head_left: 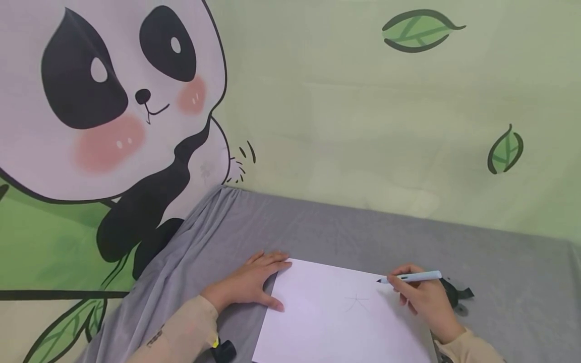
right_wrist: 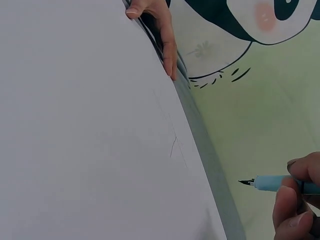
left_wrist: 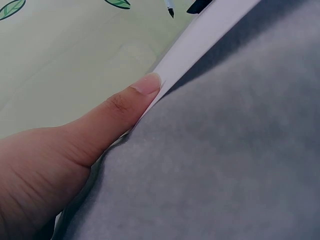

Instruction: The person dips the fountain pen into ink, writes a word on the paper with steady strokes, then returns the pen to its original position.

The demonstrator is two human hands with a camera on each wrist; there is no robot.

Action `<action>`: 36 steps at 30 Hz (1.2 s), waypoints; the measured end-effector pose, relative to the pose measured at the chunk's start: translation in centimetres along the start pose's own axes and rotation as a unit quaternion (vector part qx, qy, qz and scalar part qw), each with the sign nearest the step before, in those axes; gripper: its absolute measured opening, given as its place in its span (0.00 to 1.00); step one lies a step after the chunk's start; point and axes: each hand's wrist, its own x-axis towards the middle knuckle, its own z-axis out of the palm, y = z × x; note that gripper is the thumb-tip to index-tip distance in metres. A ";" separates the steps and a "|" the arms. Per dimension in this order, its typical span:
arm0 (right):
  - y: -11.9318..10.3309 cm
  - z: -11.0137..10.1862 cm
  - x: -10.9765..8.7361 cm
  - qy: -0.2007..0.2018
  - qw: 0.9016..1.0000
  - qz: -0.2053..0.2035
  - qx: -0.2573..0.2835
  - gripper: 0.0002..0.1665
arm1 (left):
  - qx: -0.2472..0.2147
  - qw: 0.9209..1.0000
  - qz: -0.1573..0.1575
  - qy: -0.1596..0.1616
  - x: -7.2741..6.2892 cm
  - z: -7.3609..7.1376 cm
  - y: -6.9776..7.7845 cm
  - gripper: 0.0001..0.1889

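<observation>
A large white sheet of paper lies on the grey cloth, bearing a few thin dark strokes shaped like the character 大. My left hand rests at its upper left corner, fingers spread, with the thumb on the left edge. With my right hand I pinch a light blue fountain pen between thumb and fingers. Its dark nib points left, over the paper's upper right part in the head view. The right wrist view shows the nib of the pen raised above the sheet.
Grey cloth covers the table up to the wall. A panda and green leaves decorate the pale green wall. A black device sits by the left wrist, and another black object shows behind the right hand.
</observation>
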 end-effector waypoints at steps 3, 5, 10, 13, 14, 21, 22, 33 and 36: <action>0.2 -0.4 0.0 0.009 1.000 -0.009 -0.001 0.17 | -0.001 1.000 0.003 0.002 0.0 0.0 0.0 0.50; 0.4 -0.6 0.0 0.014 1.000 -0.009 0.012 0.17 | -0.001 1.000 0.003 0.002 0.0 0.1 -0.1 0.50; 0.5 -1.4 -0.3 0.022 0.997 -0.013 0.076 0.21 | 0.001 1.000 0.004 0.003 0.0 0.1 -0.1 0.50; 0.3 -2.0 -0.5 0.022 0.994 -0.017 0.106 0.23 | 0.001 1.000 0.003 0.003 0.0 0.1 -0.1 0.50; 0.3 -2.2 -0.6 0.024 0.993 -0.018 0.112 0.23 | 0.000 1.000 0.003 0.003 0.0 0.1 -0.1 0.50; 0.6 -3.1 -0.6 0.044 0.991 -0.023 0.128 0.24 | 0.008 1.000 0.010 0.011 0.0 0.3 -0.2 0.50; 0.7 -3.2 -0.6 0.049 0.990 -0.028 0.127 0.23 | 0.009 1.000 0.010 0.012 0.0 0.4 -0.2 0.50; 1.8 -4.6 -0.8 0.118 0.981 -0.026 0.154 0.13 | 0.008 1.000 0.010 0.012 0.0 0.2 -0.1 0.50; 2.3 -5.0 -1.0 0.127 0.977 -0.024 0.169 0.10 | 0.008 1.000 0.012 0.012 0.0 0.2 0.0 0.50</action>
